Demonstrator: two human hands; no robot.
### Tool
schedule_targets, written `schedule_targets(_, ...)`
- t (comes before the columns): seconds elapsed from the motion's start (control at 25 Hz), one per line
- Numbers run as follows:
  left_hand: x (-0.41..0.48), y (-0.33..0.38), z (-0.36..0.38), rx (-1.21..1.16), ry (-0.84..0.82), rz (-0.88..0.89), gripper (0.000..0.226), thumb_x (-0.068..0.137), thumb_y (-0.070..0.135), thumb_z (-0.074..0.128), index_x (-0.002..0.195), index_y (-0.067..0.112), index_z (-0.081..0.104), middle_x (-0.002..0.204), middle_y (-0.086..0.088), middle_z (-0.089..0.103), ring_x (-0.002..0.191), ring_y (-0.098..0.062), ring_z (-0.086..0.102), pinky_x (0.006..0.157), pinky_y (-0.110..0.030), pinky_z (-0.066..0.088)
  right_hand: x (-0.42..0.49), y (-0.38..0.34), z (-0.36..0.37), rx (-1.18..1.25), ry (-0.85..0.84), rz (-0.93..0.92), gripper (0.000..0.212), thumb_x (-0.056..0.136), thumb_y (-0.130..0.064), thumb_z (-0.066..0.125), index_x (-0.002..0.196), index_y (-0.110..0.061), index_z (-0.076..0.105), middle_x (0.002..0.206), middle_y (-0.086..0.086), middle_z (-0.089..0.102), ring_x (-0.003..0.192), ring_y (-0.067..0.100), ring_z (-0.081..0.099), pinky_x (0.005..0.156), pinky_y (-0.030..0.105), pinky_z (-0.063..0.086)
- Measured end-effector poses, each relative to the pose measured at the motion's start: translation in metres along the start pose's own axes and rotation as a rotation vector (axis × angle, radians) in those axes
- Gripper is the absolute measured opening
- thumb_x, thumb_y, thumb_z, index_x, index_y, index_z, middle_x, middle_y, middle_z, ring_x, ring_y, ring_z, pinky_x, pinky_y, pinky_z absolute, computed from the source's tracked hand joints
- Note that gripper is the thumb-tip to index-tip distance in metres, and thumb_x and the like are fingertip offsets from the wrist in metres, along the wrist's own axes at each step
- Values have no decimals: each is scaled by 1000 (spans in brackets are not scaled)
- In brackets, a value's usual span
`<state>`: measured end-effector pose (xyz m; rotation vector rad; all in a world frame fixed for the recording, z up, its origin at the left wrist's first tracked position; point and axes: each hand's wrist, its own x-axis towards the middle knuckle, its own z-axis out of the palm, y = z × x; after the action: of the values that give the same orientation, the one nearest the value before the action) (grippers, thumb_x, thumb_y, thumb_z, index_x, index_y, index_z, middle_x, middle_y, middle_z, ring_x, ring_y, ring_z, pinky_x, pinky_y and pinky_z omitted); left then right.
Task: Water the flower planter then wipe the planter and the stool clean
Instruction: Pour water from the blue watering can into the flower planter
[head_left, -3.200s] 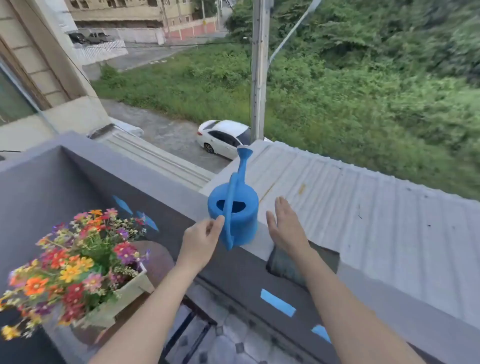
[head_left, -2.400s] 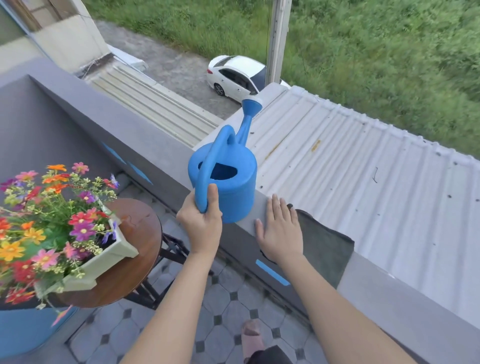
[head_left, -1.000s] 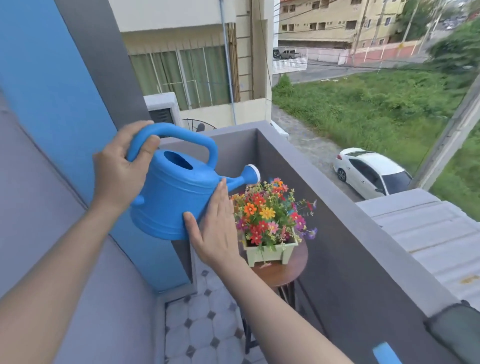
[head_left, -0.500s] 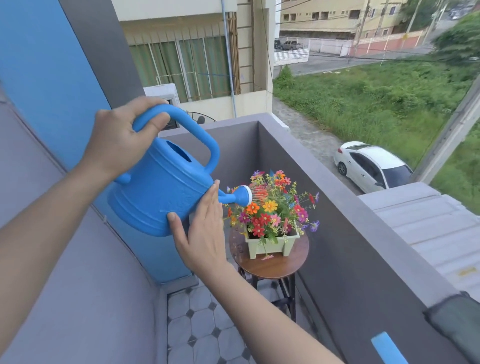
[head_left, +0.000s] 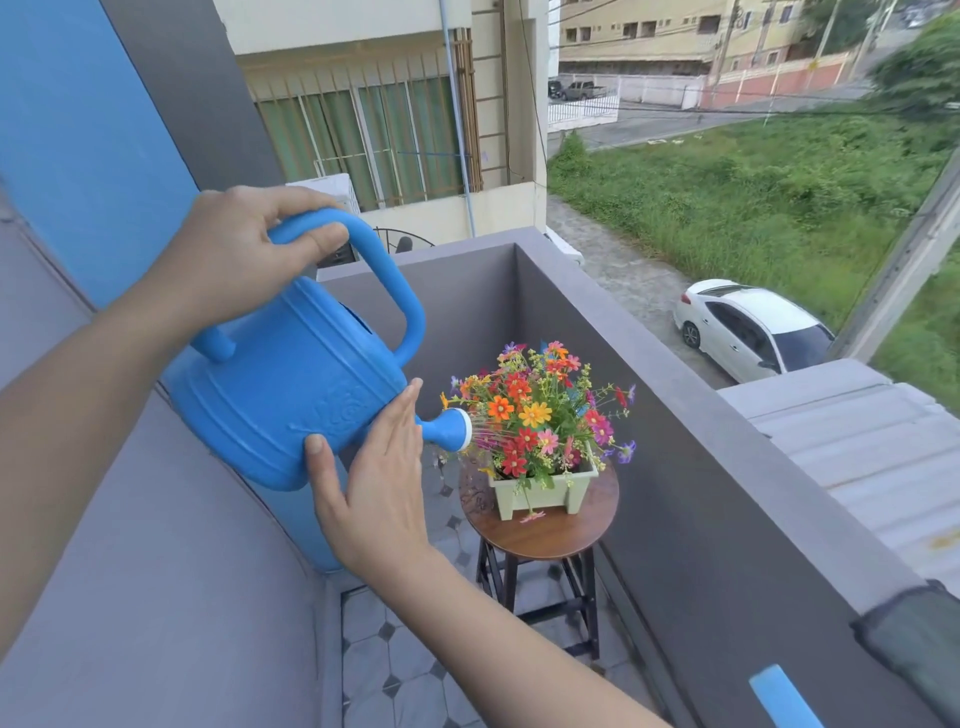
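A blue plastic watering can (head_left: 283, 395) is tilted forward, its spout rose (head_left: 453, 428) pointing at the flowers and spraying fine streams of water. My left hand (head_left: 236, 257) grips the can's handle from above. My right hand (head_left: 376, 483) lies flat against the can's lower front side, fingers together, supporting it. The pale green planter (head_left: 543, 491) with many colourful flowers (head_left: 540, 410) stands on a round wooden stool (head_left: 545, 535) with dark legs. Drops show on the stool's left part. A dark green cloth (head_left: 919, 634) lies on the parapet at the right edge.
A grey parapet wall (head_left: 727, 467) runs along the right of the narrow balcony; a blue and grey wall (head_left: 78, 130) closes the left. The floor is tiled (head_left: 395, 660). Beyond the parapet are a metal roof, a white car, grass and buildings.
The can has tipped further forward and its spout has lowered toward the flowers, with water now spraying on them. Both hands keep the same hold.
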<state>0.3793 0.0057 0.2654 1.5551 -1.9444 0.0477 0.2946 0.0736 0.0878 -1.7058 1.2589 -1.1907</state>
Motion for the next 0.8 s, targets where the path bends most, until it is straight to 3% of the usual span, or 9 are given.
schedule_targets(0.08,2,8,-2,-2,-14,18,28,88,40,57,113,32,65,91,3,65,72,-9,55,63,-5,37,-2,-4,-5,22,20,3,94,83,-70,21,132,-12,-35,159,10,-25,146,11,-18,117,22,-14)
schedule_targets(0.16,5,17,-4,-27,3,11,27,89,40,56,113,32,65,89,3,64,72,-5,54,67,-10,38,-1,-7,-14,10,54,-12,93,86,-66,24,131,-10,-35,159,12,-23,148,14,-14,119,27,-9)
schedule_targets(0.32,10,31,-8,-63,55,0,25,89,40,54,110,31,65,75,10,60,64,13,50,62,-4,36,12,-9,-31,-31,104,-71,95,88,-63,28,136,-6,-31,160,15,-18,148,18,-10,120,31,-7)
schedule_targets(0.4,13,36,-11,-49,83,0,27,90,40,53,111,29,64,76,6,59,69,3,51,70,-18,36,18,-11,-37,-50,109,-92,97,89,-63,29,143,-3,-24,160,16,-16,149,19,-9,120,32,-6)
schedule_targets(0.52,16,44,-15,-27,82,-15,28,89,39,54,114,30,64,85,4,57,82,-12,47,77,-24,33,20,-14,-39,-35,99,-102,90,96,-51,35,147,-3,-20,161,16,-16,149,17,-10,120,32,-8)
schedule_targets(0.68,16,53,-16,-16,-10,0,26,88,42,55,111,34,65,69,11,53,65,-10,46,73,-29,36,7,-18,-36,36,85,-82,90,97,-47,39,143,-5,-26,161,14,-19,148,14,-12,121,34,-6)
schedule_targets(0.8,18,59,-11,-36,-36,24,25,88,42,57,110,35,66,65,13,51,59,-6,45,62,-26,38,2,-17,-38,39,115,-73,90,95,-59,29,134,-9,-35,160,14,-21,147,14,-14,119,30,-8)
